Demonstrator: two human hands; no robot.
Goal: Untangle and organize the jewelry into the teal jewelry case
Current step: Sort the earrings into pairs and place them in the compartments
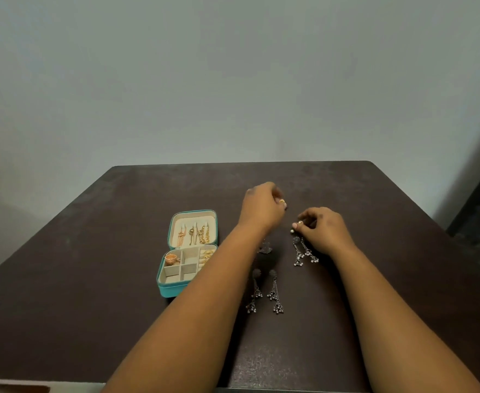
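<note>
- Left hand (262,207), at twelve o'clock of the table (91,265), pinches a small gold piece (282,201).
- Right hand (322,229) pinches a gold stud (300,222) above dangling silver earrings (304,252).
- Open teal jewelry case (176,290) sits at nine o'clock; another silver earring pair (265,292) lies nearer.

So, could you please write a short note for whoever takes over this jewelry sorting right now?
Left hand: pinches a small gold piece above the table.
Right hand: pinches a small gold piece beside a silver dangle earring.
Teal case: open, left of the arms.
Done: gold chains on its lid, rings and gold pieces in compartments.
Left: the held pieces, the silver earring pair, the earring by the right hand.
</note>
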